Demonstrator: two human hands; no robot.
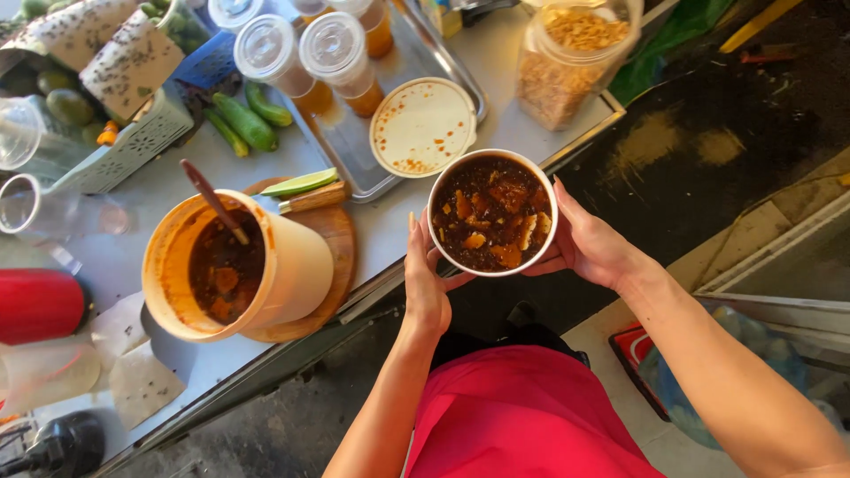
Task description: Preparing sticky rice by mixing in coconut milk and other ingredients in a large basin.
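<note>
A white paper bowl [492, 212] full of dark brown sauce with orange fruit pieces is held just off the table's front edge. My left hand [426, 281] cups its left underside, and my right hand [588, 245] wraps its right side. The bowl's sauce-stained round lid [422, 127] lies flat on the table just behind it. To the left, a big cream tub [297, 265] of the same dark mix stands tilted on a round wooden board [341, 239], with a spoon [213, 200] sticking out of it.
A metal tray [354, 146] holds lidded cups of amber liquid [340, 62]. A clear jar of peanuts [567, 57] stands at the back right. Green chillies [245, 120], a lime wedge [297, 183] and a knife handle lie near the board. A red bottle [37, 304] sits far left.
</note>
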